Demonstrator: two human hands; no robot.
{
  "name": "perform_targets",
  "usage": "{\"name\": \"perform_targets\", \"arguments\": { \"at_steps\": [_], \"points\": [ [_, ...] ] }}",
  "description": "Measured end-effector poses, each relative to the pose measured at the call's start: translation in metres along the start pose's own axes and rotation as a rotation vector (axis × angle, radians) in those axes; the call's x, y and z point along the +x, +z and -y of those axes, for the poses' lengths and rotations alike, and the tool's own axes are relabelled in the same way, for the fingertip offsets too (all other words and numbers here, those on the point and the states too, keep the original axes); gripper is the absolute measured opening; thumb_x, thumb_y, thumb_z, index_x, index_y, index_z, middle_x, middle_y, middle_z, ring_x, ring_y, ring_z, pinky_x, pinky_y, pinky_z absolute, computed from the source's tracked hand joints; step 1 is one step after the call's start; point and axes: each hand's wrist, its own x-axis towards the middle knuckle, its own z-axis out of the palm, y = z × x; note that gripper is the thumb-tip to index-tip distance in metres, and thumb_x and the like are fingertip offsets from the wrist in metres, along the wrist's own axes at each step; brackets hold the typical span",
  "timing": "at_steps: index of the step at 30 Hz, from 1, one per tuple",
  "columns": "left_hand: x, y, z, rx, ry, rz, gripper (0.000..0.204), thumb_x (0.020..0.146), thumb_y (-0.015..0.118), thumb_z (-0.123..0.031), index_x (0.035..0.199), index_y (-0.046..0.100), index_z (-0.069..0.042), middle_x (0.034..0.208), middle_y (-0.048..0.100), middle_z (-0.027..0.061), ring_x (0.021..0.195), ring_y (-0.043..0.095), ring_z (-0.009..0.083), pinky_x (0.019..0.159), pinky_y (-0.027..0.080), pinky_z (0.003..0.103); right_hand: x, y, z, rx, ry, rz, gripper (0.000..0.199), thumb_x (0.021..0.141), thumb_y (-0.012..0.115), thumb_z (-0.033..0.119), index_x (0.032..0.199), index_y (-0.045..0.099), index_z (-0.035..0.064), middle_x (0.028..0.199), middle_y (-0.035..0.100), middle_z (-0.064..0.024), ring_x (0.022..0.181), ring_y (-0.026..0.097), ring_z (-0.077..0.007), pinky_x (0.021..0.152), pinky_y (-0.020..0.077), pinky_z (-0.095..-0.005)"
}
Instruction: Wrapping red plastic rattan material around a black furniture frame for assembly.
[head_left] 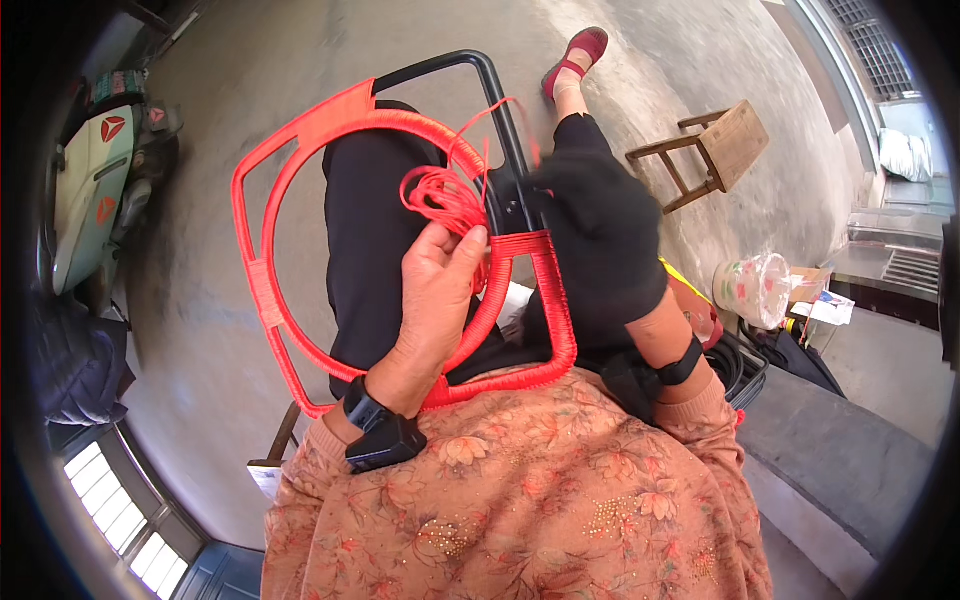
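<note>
Red-wrapped metal frame (562, 318) lies across the lap, picture centre; its bare black tubing is at the top. Left hand (435, 285) has thumb and fingers pinched on a loose hank of red cord (440, 193), right by the wrapped bar. Right hand (605, 225), black glove, is just right of the bare tube; it's blurred, can't tell whether it's gripping the strand. Risks, my read: hank tangles if loops drop past the pinch; the last turns could slacken if tension on the strand goes; the frame could tip, since only lap and knee (372, 225) seem to support it. Beyond: smooth grey concrete floor (230, 80) with a pale streak, upper centre. Wooden stool (735, 148) tipped-looking through the fisheye, upper right; clear plastic-wrapped tub (750, 290) right. Scooter (95, 190) far left, barred window (108, 500) lower left.
</note>
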Motion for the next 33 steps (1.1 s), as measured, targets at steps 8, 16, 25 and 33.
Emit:
{"name": "perform_targets", "arguments": {
  "at_steps": [8,16,25,33],
  "points": [
    [-0.001,0.007,-0.008,-0.012,-0.080,0.001,0.014,0.092,0.060,-0.013,0.101,0.062,-0.001,0.084,0.065,0.0033,0.064,0.059,0.0074,0.057,0.048,0.021,-0.047,0.020,-0.017,1.238,0.882,0.510,0.025,0.085,0.059,0.007,0.109,0.061,0.0014,0.088,0.066,-0.0100,0.078,0.062,-0.0151,0.067,0.0501,-0.0277],
    [0.002,0.001,-0.002,-0.095,-0.055,0.021,0.017,0.093,0.056,-0.011,0.106,0.059,0.000,0.093,0.067,0.0090,0.080,0.066,0.0160,0.073,0.054,0.029,-0.065,0.024,-0.032,0.698,0.505,0.347,0.026,0.075,0.062,0.000,0.101,0.063,0.0032,0.086,0.062,-0.0075,0.077,0.060,-0.0184,0.065,0.0489,-0.0278],
    [0.002,-0.004,-0.006,-0.189,-0.148,0.110,0.016,0.095,0.053,-0.014,0.106,0.055,-0.003,0.098,0.065,0.0080,0.086,0.065,0.0155,0.075,0.053,0.029,-0.063,-0.012,-0.034,0.935,1.076,-0.108,0.026,0.091,0.059,0.018,0.110,0.060,0.0007,0.099,0.063,-0.0023,0.088,0.058,-0.0085,0.075,0.0460,-0.0222],
    [0.001,0.002,-0.008,-0.132,-0.112,0.150,0.020,0.094,0.053,-0.010,0.112,0.051,-0.003,0.104,0.064,0.0096,0.088,0.065,0.0164,0.076,0.054,0.029,-0.168,0.001,-0.037,0.833,1.007,-0.151,0.036,0.093,0.049,0.011,0.129,0.050,0.0058,0.123,0.055,-0.0091,0.109,0.053,-0.0133,0.095,0.0407,-0.0266]
  ]
}}
